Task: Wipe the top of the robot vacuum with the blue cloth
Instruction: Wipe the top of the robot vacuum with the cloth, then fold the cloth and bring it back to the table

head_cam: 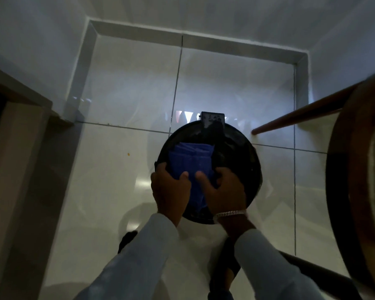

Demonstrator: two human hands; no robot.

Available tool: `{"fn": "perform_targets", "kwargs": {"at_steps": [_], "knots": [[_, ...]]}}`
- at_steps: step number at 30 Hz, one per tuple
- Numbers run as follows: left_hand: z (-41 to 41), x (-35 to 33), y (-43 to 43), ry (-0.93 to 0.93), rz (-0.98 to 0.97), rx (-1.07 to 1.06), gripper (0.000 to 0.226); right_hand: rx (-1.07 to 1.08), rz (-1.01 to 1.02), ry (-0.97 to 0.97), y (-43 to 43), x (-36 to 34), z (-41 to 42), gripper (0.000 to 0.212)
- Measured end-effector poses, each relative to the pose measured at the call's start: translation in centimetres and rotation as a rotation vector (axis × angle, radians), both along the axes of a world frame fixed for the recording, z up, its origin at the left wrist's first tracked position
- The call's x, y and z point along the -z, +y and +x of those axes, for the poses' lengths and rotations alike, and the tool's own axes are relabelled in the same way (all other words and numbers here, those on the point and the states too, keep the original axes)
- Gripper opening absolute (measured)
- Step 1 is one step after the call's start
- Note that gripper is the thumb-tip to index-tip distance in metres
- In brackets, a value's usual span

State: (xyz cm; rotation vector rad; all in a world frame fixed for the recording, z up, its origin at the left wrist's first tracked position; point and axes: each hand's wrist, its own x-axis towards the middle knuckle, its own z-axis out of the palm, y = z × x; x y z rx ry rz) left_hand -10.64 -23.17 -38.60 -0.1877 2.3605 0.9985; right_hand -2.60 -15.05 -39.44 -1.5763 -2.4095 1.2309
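Note:
A round black robot vacuum (238,156) sits on the pale tiled floor, its far edge under a small black dock. A folded blue cloth (189,158) lies on the left half of its top. My left hand (170,189) grips the near left part of the cloth, thumb on top and fingers at the vacuum's rim. My right hand (223,191) presses the near right part of the cloth, thumb on the fabric; a silver bracelet circles its wrist. Both wear pale sleeves.
The black dock (212,120) stands just beyond the vacuum. A wooden chair (353,169) with a round seat and a rail crowds the right side. A wooden door frame (20,118) is at the left. White walls close a corner ahead.

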Motion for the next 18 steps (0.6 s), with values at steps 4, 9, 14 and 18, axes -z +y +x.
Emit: {"fn": "perform_targets", "kwargs": {"at_steps": [4,9,14,18], "knots": [[-1.6,-3.2,-0.1,-0.422,0.288,-0.246,0.012,0.064,-0.188,0.067,-0.7,-2.1,-0.7,0.047],[-1.8,-11.7,1.4,-0.419,0.485,-0.11,0.018,0.141,-0.183,0.244,2.1,-11.0,0.9,0.042],[1.9,-22.9,7.1,-0.183,0.55,0.23,0.023,0.178,-0.107,0.377,7.4,-23.3,6.8,0.038],[8.8,-27.1,12.8,-0.118,0.558,0.389,0.022,0.27,0.151,0.289,12.4,-27.7,13.5,0.039]]}}
